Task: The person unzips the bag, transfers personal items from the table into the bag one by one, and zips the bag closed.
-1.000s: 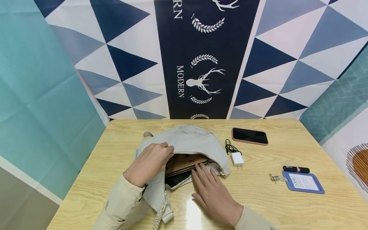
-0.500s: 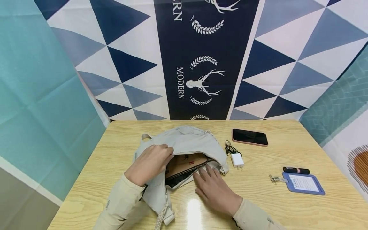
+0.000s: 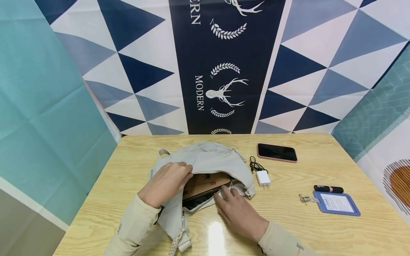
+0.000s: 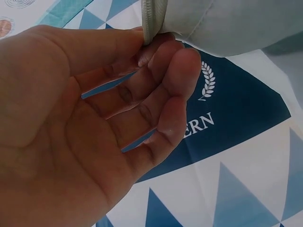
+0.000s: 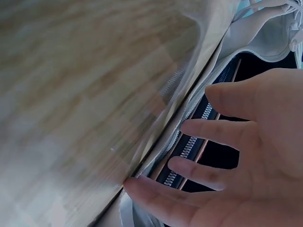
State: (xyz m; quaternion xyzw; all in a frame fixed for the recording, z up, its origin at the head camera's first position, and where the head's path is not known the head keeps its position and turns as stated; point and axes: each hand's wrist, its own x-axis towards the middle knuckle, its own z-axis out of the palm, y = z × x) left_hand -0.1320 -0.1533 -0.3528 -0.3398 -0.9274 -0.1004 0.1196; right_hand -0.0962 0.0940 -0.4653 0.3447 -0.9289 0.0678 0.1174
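Observation:
A light grey fabric bag lies on the wooden table with its zipped mouth facing the person. My left hand pinches the upper edge of that mouth between thumb and fingers and holds it raised; the left wrist view shows the zip edge at the fingertips. Inside lies a brown zipped wallet with a small red mark. My right hand is at the lower edge of the mouth, fingertips on the cloth, nothing gripped. In the right wrist view its fingers are spread beside the wallet's metal zip.
Right of the bag lie a white charger plug with a black cable, and a phone farther back. A black tube and a blue card holder with a metal clip are at the right. A braided cord hangs toward the front.
My right fingers have drawn back slightly from the mouth and are more bent at its lower edge. More of the wallet's brown face shows. The left hand keeps its hold.

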